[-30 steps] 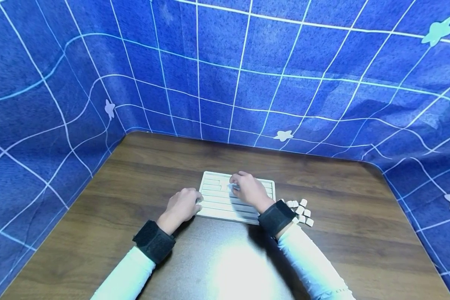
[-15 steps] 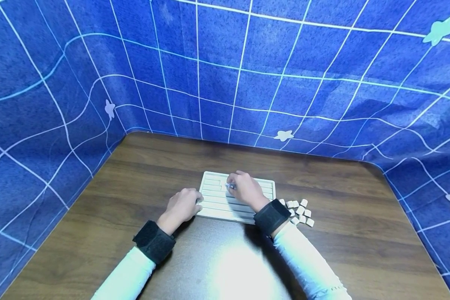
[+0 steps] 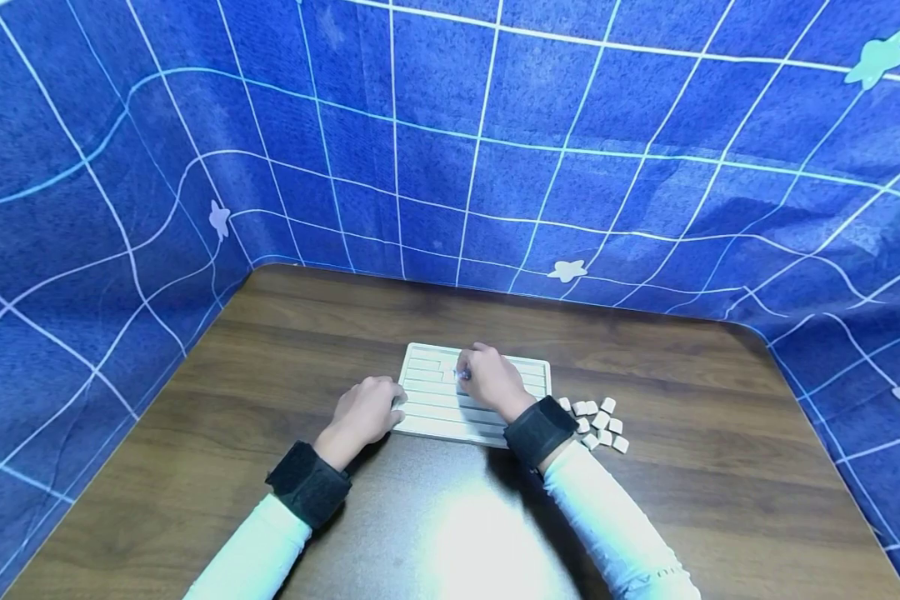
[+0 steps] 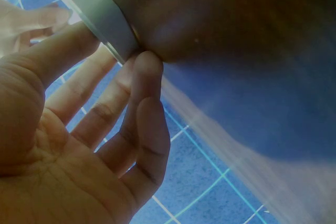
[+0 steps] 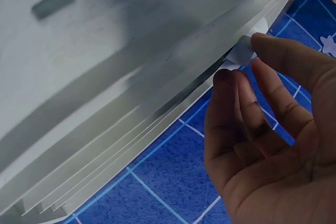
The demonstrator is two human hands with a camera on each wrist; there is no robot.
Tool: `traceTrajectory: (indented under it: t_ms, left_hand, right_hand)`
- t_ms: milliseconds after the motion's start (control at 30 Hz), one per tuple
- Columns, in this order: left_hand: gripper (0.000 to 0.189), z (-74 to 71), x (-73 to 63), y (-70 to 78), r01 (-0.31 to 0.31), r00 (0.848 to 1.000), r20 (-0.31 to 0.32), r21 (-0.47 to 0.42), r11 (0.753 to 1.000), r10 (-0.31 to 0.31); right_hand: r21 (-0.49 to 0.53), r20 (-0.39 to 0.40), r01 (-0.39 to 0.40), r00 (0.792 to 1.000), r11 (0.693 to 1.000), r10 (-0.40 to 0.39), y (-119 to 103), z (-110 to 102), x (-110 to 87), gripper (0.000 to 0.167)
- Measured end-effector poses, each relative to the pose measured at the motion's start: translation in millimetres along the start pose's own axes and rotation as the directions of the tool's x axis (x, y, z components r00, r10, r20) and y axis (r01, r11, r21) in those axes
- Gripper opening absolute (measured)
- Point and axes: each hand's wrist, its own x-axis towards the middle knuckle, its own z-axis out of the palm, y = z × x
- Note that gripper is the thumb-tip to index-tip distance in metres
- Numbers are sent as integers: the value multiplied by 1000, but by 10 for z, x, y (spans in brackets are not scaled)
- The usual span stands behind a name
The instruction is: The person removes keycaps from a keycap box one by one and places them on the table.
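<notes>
A white ridged tray [image 3: 437, 408] with several long rows lies flat on the table. At its left edge my left hand [image 3: 366, 408] holds the rim; in the left wrist view, the thumb and fingers close on the tray's edge [image 4: 107, 22]. My right hand [image 3: 491, 379] is over the upper middle of the tray. In the right wrist view it pinches a small white block [image 5: 242, 51] with thumb and fingertips, at one of the rows. Part of the block is hidden by the fingers.
Several loose white blocks [image 3: 602, 422] lie in a cluster just right of the tray, close to the right wrist strap [image 3: 542, 433]. A blue gridded cloth [image 3: 435, 150] hangs behind and beside the wooden table [image 3: 330, 325].
My right hand shifted slightly left along the tray with the small white block, then barely moved. More of the loose blocks show beside the wrist. The left hand has stayed put.
</notes>
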Motion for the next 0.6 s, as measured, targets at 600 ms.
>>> traceTrajectory:
  t_ms: [600]
  left_hand:
    - [20, -6, 0, 10, 12, 1000, 7, 2, 1000, -12]
  right_hand:
    - [27, -14, 14, 1000, 1000, -13, -4, 4, -10, 13]
